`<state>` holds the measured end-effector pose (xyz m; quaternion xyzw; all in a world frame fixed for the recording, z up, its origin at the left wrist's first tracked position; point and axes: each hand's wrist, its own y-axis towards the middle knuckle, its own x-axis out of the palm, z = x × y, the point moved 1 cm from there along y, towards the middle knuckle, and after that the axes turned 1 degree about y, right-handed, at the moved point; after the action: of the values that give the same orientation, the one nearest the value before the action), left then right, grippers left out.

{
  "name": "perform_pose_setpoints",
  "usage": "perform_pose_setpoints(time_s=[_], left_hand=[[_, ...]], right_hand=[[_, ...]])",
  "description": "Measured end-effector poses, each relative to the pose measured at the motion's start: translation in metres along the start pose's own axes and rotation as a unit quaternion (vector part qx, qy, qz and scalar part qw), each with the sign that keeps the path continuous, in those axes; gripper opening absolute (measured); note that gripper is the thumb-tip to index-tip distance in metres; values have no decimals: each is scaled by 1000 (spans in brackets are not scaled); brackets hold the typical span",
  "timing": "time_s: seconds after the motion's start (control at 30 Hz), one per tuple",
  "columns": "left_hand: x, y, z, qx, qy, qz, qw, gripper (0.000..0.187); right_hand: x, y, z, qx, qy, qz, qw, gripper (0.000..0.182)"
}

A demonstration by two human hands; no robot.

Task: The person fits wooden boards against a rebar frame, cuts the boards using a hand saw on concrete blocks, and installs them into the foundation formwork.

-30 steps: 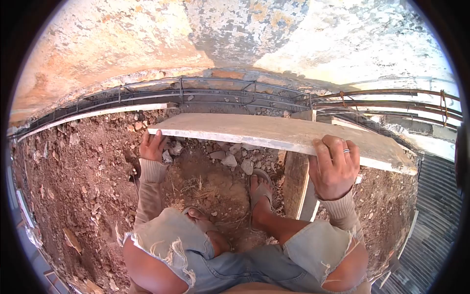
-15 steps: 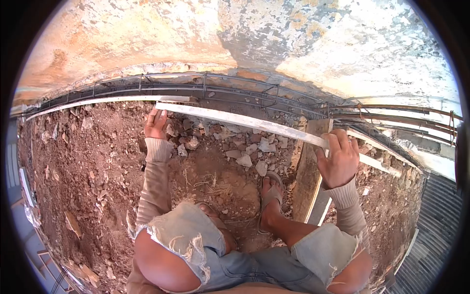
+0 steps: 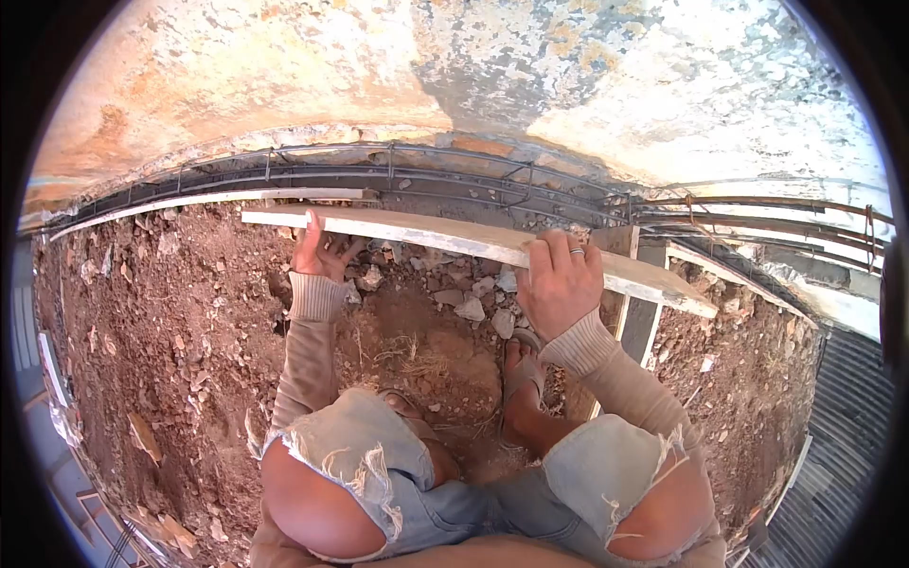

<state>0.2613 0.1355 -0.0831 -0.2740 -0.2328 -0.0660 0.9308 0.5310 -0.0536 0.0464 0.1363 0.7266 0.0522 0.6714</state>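
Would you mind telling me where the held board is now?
In the head view, the held board crosses the upper middle, just below the steel bars, with the left hand near its left end and the right hand farther right.

Weathered wall, steel bars and stony soil around the work.
A wall (image 3: pixel 284 66) of peeling paint, ochre at left and grey-white at right, fills the top, with a shadow falling across its middle. Along its foot runs a cage of steel bars (image 3: pixel 391 166); toward the right lie rust-brown bars (image 3: pixel 757 203). A long pale strip (image 3: pixel 218 198) edges the reddish soil (image 3: pixel 213 312) at left. Grey stones (image 3: pixel 471 309) are heaped near the centre, with dry grass (image 3: pixel 417 366) just below. A wood scrap (image 3: pixel 144 438) lies at lower left, corrugated sheeting (image 3: pixel 847 398) at far right.
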Motion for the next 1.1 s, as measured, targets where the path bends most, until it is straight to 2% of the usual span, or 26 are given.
perform_pose_setpoints(time_s=[0.1,0.17,0.23,0.37,0.43,0.5,0.57,0.63,0.67,0.77,0.8,0.83,0.87,0.9,0.93,0.97,1.0,1.1], left_hand=[[8,3,14,17,-4,10,1000,76],[-17,25,19,35,12,67,997,59],[-31,40,19,45,12,73,996,53],[-36,55,23,55,36,94,993,50],[-44,65,32,16,53,104,993,50],[-52,72,36,13,53,99,994,44],[-62,82,40,14,44,137,989,37],[-90,98,39,-20,26,144,989,39],[-119,111,33,76,183,94,976,42],[-128,122,48,78,244,64,964,49],[-86,93,48,154,485,17,861,47],[-49,71,44,217,689,-30,691,46],[-39,74,28,114,403,28,908,44],[-31,78,10,0,56,83,995,43],[-21,74,5,23,63,103,992,42],[-14,69,0,47,70,122,989,40],[-8,64,4,28,28,101,994,37],[2,54,5,61,55,93,992,36]], right_hand=[[21,6,-12,-16,10,16,1000,18],[36,9,-18,-19,4,10,1000,18],[44,10,-15,-15,-13,12,1000,18],[45,17,-10,-34,-2,33,999,19],[46,20,-11,-40,-5,41,998,19],[47,23,-14,-20,17,37,999,20],[47,26,-16,-23,23,28,999,20],[53,29,-16,-22,27,18,999,19],[61,31,-16,-16,23,7,1000,20],[89,32,-2,-21,29,-29,999,24],[100,32,2,-34,39,-53,997,27],[106,30,10,-37,45,-51,997,27],[110,25,22,-27,40,-69,996,29],[111,21,29,-19,36,-90,995,32],[108,21,30,-26,43,-91,995,32],[103,23,31,-18,56,-132,990,30],[101,25,32,-9,68,-172,983,28],[114,17,39,-1,63,-133,989,27]])
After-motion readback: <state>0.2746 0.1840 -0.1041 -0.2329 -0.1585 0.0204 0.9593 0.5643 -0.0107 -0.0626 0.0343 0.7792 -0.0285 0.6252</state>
